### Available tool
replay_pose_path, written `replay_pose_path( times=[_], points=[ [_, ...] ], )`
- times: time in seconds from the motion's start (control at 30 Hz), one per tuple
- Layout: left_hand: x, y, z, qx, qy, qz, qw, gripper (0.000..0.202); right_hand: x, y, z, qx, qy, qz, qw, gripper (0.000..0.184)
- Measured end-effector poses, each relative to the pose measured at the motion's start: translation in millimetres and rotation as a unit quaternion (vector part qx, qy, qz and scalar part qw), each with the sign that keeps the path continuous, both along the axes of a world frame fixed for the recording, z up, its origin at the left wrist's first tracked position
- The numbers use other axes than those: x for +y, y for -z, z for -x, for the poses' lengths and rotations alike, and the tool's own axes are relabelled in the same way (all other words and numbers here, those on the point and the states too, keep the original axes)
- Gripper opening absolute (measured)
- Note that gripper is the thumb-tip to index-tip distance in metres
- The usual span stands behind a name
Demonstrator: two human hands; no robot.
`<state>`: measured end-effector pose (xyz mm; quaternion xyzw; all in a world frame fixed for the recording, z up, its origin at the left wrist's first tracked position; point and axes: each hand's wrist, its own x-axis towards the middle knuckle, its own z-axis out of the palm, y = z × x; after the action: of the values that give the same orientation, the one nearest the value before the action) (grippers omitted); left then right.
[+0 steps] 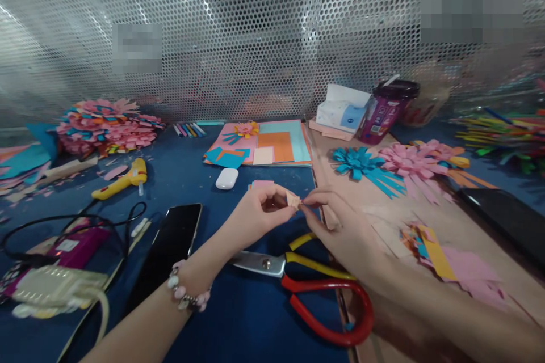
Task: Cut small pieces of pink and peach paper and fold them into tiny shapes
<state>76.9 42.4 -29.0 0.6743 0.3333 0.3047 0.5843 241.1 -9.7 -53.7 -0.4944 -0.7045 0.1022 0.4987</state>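
Cream paper [292, 199] is being held beyond the scissors [279, 266] in the head view, the left hand [264, 205] pinching it, the right hand [343, 224] gripping its edge, while a black phone [179, 232] is lying left of the scissors.

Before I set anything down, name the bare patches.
Bare blue tabletop shows between the yellow glue gun and white case, and between the bracelet and the scissors' red handle. Crowded: magenta box and cream cord at left; left hand and right hand with cream paper at centre; paper flowers and scraps at right.
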Motion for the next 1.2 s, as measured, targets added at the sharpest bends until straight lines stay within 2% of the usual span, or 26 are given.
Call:
replay_pose_path(
  times=[0.37, 1.0, 1.2],
  points=[
    [-3.0, -0.8, 0.4, 0.001, 0.012, -0.023, 1.0, 0.014, -0.1, 2.8, -0.5, 0.007, 0.007, 0.015, 1.0, 0.007],
    [-3.1, -4.3, 0.6, 0.006, 0.031, -0.053, 0.998, 0.011, -0.8, -2.7, -0.3, 0.019, 0.015, 0.033, 0.999, 0.004],
    [1.6, -1.4, 1.4, 0.017, 0.022, -0.077, 0.997, 0.011, -0.1, -0.7, -2.6, 0.014, -0.012, 0.069, 0.997, 0.011]
  ],
)
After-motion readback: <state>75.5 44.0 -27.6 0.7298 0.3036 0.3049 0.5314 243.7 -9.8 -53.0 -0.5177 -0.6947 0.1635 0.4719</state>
